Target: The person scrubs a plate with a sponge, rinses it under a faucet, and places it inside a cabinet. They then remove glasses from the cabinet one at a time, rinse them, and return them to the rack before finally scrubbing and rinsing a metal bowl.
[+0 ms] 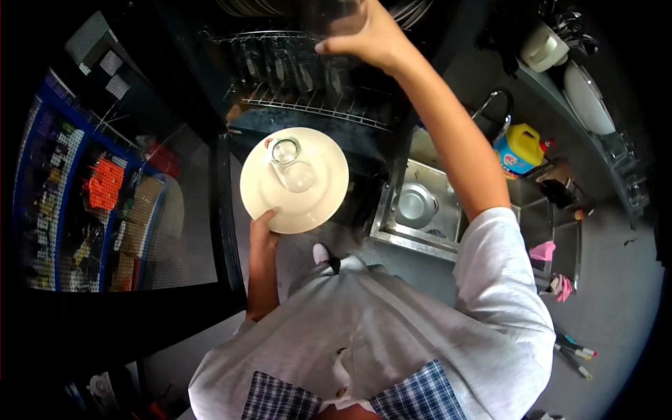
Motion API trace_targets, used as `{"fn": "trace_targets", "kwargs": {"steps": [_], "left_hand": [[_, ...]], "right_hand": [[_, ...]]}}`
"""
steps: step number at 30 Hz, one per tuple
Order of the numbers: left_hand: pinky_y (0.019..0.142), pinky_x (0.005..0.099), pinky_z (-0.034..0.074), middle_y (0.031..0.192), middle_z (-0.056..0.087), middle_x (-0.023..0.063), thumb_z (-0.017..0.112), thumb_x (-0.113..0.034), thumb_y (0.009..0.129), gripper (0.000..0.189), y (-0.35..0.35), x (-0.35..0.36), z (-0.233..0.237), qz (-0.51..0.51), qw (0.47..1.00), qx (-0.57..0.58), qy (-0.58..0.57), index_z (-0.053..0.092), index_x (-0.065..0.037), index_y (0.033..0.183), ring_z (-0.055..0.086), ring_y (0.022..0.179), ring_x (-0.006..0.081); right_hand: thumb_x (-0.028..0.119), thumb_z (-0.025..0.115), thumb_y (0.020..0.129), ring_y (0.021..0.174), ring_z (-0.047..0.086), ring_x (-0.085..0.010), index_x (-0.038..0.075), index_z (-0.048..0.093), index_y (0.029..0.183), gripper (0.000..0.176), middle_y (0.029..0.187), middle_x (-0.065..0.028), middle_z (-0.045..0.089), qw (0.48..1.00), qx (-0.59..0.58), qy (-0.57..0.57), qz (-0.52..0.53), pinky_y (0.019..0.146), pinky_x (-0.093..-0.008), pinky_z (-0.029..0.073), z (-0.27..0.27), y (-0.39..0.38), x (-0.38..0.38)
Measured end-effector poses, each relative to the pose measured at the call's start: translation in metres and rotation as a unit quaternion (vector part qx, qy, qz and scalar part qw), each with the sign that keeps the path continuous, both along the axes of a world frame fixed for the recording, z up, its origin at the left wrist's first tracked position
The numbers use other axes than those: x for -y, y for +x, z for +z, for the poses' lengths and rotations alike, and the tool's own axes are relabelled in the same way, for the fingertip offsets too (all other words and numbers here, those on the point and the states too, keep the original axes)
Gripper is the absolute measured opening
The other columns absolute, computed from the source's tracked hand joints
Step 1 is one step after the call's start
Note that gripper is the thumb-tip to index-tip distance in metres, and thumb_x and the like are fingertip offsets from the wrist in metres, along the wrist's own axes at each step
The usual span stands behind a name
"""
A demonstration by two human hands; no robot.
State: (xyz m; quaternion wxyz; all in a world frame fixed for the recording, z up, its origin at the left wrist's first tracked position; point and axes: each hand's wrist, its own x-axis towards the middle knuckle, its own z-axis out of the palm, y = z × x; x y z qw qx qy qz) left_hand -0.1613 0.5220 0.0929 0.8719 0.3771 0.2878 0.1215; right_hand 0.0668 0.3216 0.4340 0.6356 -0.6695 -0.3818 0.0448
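My left hand [264,229] grips the near rim of a cream plate [325,199], thumb on top, holding it out in front of me. A clear drinking glass [297,171] rests on the plate. Reaching up to the shelves, my right hand [371,38] is curled around a dark see-through glass [332,17], blurred and partly cut off by the top edge. Just below that hand, several upside-down glasses [301,70] line a wire rack [315,108].
Plates [413,12] stand on the upper rack. To the right, a steel sink [416,241] holds a metal bowl [416,205], beside a faucet [505,105] and a yellow detergent jug [518,150]. A wall shelf [553,101] carries a white pot [542,49]. A dark door frame [225,210] stands left.
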Motion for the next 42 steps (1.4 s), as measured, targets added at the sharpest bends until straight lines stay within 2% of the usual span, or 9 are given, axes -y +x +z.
{"fn": "trace_targets", "kwargs": {"steps": [1,2,8,12,18,28,37,40,42], "left_hand": [[0.089,0.0436,0.051,0.122,0.056,0.0214,0.057,0.003,0.081,0.053,0.000,-0.001,-0.002,-0.002,1.000,0.001,-0.008,0.043,0.007,0.132,0.059,0.108,0.0343],[0.089,0.0436,0.051,0.121,0.056,0.0214,0.057,0.003,0.081,0.053,-0.001,-0.002,-0.005,-0.004,1.000,0.001,-0.017,0.042,0.007,0.132,0.059,0.108,0.0344],[0.091,0.0425,0.050,0.121,0.057,0.0204,0.056,0.005,0.082,0.052,-0.002,-0.008,-0.019,-0.019,0.998,0.058,-0.020,0.043,0.006,0.132,0.059,0.107,0.0339],[0.093,0.0421,0.048,0.122,0.056,0.0205,0.057,0.006,0.081,0.053,-0.004,-0.012,-0.028,-0.030,0.997,0.064,-0.018,0.042,0.006,0.133,0.058,0.108,0.0339],[0.089,0.0432,0.052,0.122,0.056,0.0211,0.058,-0.001,0.083,0.055,-0.012,-0.004,-0.022,-0.030,0.999,0.023,-0.003,0.040,0.005,0.134,0.060,0.107,0.0350],[0.090,0.0402,0.051,0.122,0.057,0.0196,0.059,0.004,0.081,0.055,-0.012,-0.006,-0.008,-0.058,0.998,0.024,-0.020,0.042,0.006,0.133,0.060,0.106,0.0318],[0.090,0.0401,0.052,0.120,0.058,0.0189,0.060,0.002,0.082,0.053,-0.002,-0.009,0.000,-0.072,0.997,0.022,-0.016,0.043,0.005,0.132,0.061,0.105,0.0312],[0.090,0.0402,0.051,0.122,0.057,0.0180,0.060,0.005,0.081,0.053,0.001,-0.007,0.005,-0.066,0.997,0.029,-0.024,0.044,0.005,0.131,0.060,0.107,0.0304],[0.090,0.0402,0.051,0.122,0.057,0.0175,0.060,0.006,0.081,0.053,0.002,-0.008,0.006,-0.061,0.997,0.035,-0.031,0.044,0.005,0.131,0.060,0.107,0.0302]], "right_hand": [[0.003,0.079,0.067,0.098,0.062,-0.0273,0.001,0.034,0.130,0.078,0.113,-0.0243,0.057,0.999,-0.030,-0.017,0.036,0.081,-0.0391,0.054,-0.001,-0.014,0.010],[0.021,0.092,0.049,0.109,0.058,-0.0256,0.002,0.042,0.127,0.095,0.114,-0.0165,0.059,0.985,0.144,0.002,-0.092,0.090,-0.0384,0.050,-0.050,0.018,0.002],[0.011,0.088,0.050,0.098,0.063,-0.0173,0.004,0.041,0.124,0.088,0.102,-0.0086,0.064,0.978,0.087,0.061,-0.180,0.089,-0.0313,0.049,-0.128,-0.019,0.017],[0.006,0.085,0.057,0.092,0.063,-0.0151,0.004,0.037,0.126,0.085,0.105,-0.0126,0.065,0.975,0.027,0.076,-0.208,0.081,-0.0295,0.053,-0.172,-0.025,0.019],[0.012,0.086,0.052,0.098,0.064,-0.0266,0.005,0.036,0.133,0.096,0.106,-0.0158,0.064,0.941,0.043,0.019,-0.337,0.088,-0.0350,0.049,-0.218,-0.010,0.018],[0.015,0.085,0.051,0.092,0.063,-0.0269,0.000,0.037,0.134,0.097,0.108,-0.0170,0.063,0.915,-0.012,-0.023,-0.404,0.085,-0.0344,0.050,-0.230,0.008,0.014],[0.019,0.085,0.052,0.105,0.060,-0.0302,0.000,0.038,0.133,0.096,0.115,-0.0174,0.061,0.900,-0.043,-0.065,-0.428,0.091,-0.0375,0.047,-0.243,0.045,0.011],[0.022,0.086,0.053,0.096,0.060,-0.0281,0.001,0.042,0.129,0.091,0.107,-0.0153,0.061,0.881,-0.062,-0.080,-0.463,0.085,-0.0377,0.049,-0.247,0.061,0.005],[0.021,0.085,0.055,0.105,0.058,-0.0330,0.000,0.040,0.130,0.090,0.114,-0.0189,0.060,0.859,-0.040,-0.082,-0.504,0.091,-0.0387,0.046,-0.276,0.094,0.001]]}}
